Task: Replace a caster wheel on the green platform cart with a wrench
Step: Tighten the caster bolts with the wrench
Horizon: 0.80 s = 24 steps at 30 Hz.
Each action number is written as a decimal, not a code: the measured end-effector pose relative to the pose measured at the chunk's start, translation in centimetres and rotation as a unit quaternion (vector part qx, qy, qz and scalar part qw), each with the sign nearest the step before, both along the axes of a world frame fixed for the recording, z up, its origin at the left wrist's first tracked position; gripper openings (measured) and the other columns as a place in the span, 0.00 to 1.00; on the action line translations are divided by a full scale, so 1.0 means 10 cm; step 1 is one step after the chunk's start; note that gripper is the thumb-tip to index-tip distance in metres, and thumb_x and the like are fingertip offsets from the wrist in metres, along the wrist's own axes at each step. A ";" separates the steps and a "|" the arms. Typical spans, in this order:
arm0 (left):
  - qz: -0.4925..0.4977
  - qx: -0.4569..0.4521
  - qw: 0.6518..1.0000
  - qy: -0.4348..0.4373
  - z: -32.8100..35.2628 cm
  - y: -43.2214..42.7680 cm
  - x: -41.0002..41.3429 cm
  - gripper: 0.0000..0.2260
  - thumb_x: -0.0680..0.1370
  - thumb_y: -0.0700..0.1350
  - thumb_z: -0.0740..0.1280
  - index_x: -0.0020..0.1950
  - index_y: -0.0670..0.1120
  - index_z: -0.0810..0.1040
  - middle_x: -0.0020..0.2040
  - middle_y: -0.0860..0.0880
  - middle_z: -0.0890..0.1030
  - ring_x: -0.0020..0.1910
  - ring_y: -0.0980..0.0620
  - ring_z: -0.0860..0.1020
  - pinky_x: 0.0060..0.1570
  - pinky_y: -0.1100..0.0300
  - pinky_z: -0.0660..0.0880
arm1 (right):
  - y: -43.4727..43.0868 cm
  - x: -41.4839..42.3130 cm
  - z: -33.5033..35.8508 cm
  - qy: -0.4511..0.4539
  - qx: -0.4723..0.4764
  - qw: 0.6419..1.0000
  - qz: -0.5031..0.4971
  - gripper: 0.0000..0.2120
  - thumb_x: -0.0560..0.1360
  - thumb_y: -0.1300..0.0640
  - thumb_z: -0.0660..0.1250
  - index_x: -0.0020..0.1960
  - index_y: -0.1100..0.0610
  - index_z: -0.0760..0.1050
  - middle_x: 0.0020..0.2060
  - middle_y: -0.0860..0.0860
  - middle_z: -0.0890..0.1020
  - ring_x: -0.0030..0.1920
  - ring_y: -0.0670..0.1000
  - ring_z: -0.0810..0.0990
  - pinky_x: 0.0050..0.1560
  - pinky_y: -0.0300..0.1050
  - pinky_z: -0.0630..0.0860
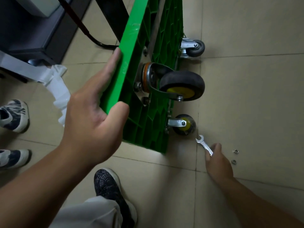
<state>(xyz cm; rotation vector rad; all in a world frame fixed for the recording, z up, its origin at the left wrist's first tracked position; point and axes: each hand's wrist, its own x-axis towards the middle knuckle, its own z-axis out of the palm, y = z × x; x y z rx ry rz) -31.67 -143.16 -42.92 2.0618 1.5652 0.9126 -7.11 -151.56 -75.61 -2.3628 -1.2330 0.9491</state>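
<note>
The green platform cart (131, 51) stands tipped on its side, its ribbed underside facing right. My left hand (93, 112) grips its upper edge, fingers on top and thumb on the underside. A large black caster with a yellow hub (181, 85) sticks out from the underside on a steel plate with bolts. A smaller yellow-hubbed caster (185, 125) rests near the floor, and a grey caster (195, 48) sits farther away. My right hand (217, 160) is low by the floor, closed on a silver open-end wrench (204, 144) whose jaw points toward the small caster.
Two small nuts or washers (234, 156) lie on the tiled floor right of my right hand. My dark shoe (108, 186) is below the cart. Another person's white sneakers (14, 116) stand at the left. Dark furniture (32, 30) and crumpled white paper (59, 86) are behind.
</note>
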 end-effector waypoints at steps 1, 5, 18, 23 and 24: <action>-0.001 -0.001 1.000 -0.001 0.00 0.00 0.00 0.36 0.70 0.38 0.62 0.81 0.46 0.66 0.74 0.55 0.74 0.66 0.67 0.74 0.61 0.69 0.71 | 0.00 0.01 -0.02 -0.001 -0.002 1.000 -0.005 0.08 0.81 0.56 0.62 0.50 0.53 0.61 0.36 0.56 0.77 0.34 0.62 0.76 0.36 0.51 0.71; -0.002 -0.007 1.000 -0.007 0.00 0.00 0.00 0.37 0.70 0.38 0.62 0.81 0.47 0.66 0.74 0.53 0.75 0.65 0.64 0.76 0.60 0.68 0.71 | 0.01 0.03 -0.10 0.011 -0.004 1.000 -0.027 0.07 0.79 0.62 0.63 0.50 0.57 0.64 0.40 0.59 0.77 0.37 0.61 0.75 0.38 0.52 0.72; 0.023 -0.004 0.999 -0.037 -0.11 0.03 -0.07 0.32 0.72 0.50 0.62 0.75 0.39 0.72 0.71 0.44 0.78 0.71 0.48 0.76 0.70 0.45 0.73 | -0.15 0.11 -0.33 -0.062 0.041 0.997 -0.003 0.07 0.74 0.65 0.70 0.42 0.60 0.72 0.43 0.59 0.72 0.37 0.65 0.75 0.36 0.54 0.74; 0.018 -0.006 0.999 -0.031 -0.15 0.05 -0.12 0.31 0.73 0.49 0.62 0.76 0.39 0.72 0.71 0.44 0.78 0.71 0.46 0.76 0.70 0.45 0.73 | -0.17 0.14 -0.40 -0.128 0.034 0.989 0.064 0.08 0.74 0.65 0.72 0.41 0.61 0.73 0.41 0.60 0.73 0.37 0.65 0.76 0.32 0.51 0.69; 0.015 -0.009 0.999 -0.030 -0.16 0.06 -0.13 0.31 0.73 0.48 0.63 0.76 0.39 0.72 0.71 0.44 0.78 0.71 0.46 0.76 0.70 0.44 0.73 | -0.16 0.14 -0.40 -0.143 0.028 0.987 0.072 0.08 0.73 0.64 0.72 0.41 0.61 0.73 0.41 0.60 0.73 0.36 0.65 0.76 0.32 0.51 0.69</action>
